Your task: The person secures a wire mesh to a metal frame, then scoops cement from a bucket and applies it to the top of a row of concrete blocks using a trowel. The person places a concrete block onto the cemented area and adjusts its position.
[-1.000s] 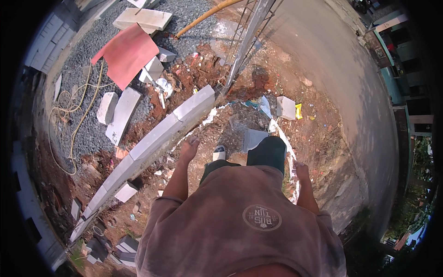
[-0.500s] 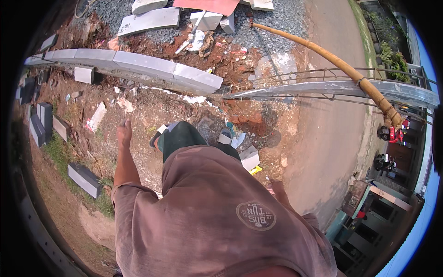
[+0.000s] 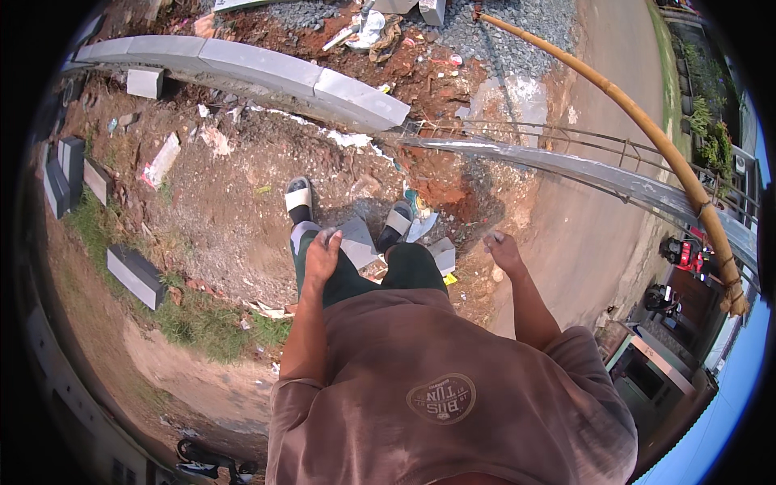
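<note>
My left hand [image 3: 322, 257] hangs over my left thigh with its fingers curled in, and nothing shows in it. My right hand [image 3: 504, 251] is held out to the right of my legs, also loosely curled, with no object visible. On the ground between my sandalled feet lies a grey block [image 3: 356, 241], partly hidden by my left leg. A second grey block [image 3: 443, 255] sits beside my right leg, partly covered by it. Neither hand touches a block.
A low wall of grey blocks [image 3: 360, 97] crosses ahead. From its right end runs a long grey beam [image 3: 558, 162] with steel bars. A bamboo pole [image 3: 622, 113] slants over the beam. More blocks [image 3: 136, 276] lie at left; a paved road [image 3: 594, 202] passes at right.
My left hand has come in from the far left to above my thigh. My right hand has moved forward into fuller view. My left foot now shows, and the wall sits higher in view.
</note>
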A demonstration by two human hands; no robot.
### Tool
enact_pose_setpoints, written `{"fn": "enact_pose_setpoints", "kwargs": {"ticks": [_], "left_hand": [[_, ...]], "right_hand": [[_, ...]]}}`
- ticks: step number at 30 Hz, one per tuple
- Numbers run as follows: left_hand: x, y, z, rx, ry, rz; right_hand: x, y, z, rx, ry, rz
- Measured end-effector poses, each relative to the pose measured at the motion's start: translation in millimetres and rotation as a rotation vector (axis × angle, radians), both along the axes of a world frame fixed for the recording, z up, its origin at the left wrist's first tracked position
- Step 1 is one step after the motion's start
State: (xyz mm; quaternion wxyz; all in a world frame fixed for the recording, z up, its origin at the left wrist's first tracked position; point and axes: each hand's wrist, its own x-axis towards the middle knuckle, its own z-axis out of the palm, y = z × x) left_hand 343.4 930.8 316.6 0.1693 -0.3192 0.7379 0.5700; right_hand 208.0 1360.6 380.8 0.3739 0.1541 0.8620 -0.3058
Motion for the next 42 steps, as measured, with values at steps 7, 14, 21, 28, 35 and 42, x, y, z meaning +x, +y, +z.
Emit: {"fn": "enact_pose_setpoints", "kwargs": {"ticks": [7, 14, 21, 28, 35, 42], "left_hand": [[-55, -43, -124, -0.042, 0.004, -0.231], [-222, 34, -320, -0.057, 0.139, -0.456], [-356, 167, -425, -0.218, 0.492, -0.619], [-404, 237, -495, 0.012, 0.333, -0.68], [-419, 279, -544, 0.219, 0.186, -0.659], [-425, 283, -567, 0.264, 0.124, -0.809]], "right_hand": [[4, -44, -163, -0.079, 0.126, -0.141], [-80, -40, -383, -0.305, 0.235, -0.653], [-141, -12, -522, -0.205, 0.503, -0.424], [-173, 1, -577, -0.022, 0.796, -0.065], [-182, 35, -616, -0.514, 0.428, -0.384], [-205, 14, -580, -0.751, 0.374, -0.391]]}}
